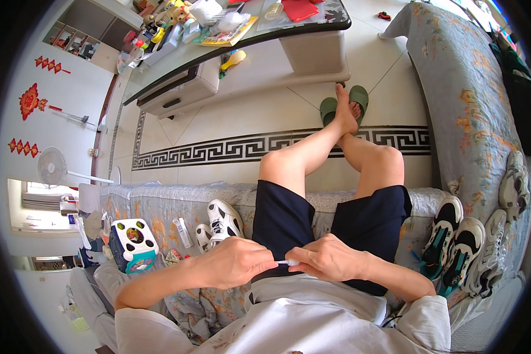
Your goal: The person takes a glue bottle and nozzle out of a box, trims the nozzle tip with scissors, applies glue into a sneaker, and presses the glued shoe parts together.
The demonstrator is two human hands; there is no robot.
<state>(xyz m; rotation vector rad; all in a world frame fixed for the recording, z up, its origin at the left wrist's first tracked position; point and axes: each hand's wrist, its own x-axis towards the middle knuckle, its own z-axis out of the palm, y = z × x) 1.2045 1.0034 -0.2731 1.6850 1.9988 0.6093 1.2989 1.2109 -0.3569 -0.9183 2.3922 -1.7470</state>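
My left hand and my right hand are closed on a thin white object held between them above my lap, over my dark shorts. Its exact kind is too small to make out. White-and-black sneakers sit on the couch beyond my left hand, beside a white tube or bottle. To the right of my right arm stand several more shoes, black, white and teal.
A floral-covered couch runs under me and along the right. A white-and-teal boxy item sits to my left, near a standing fan. Ahead are a cluttered low table and green slippers by my crossed bare feet.
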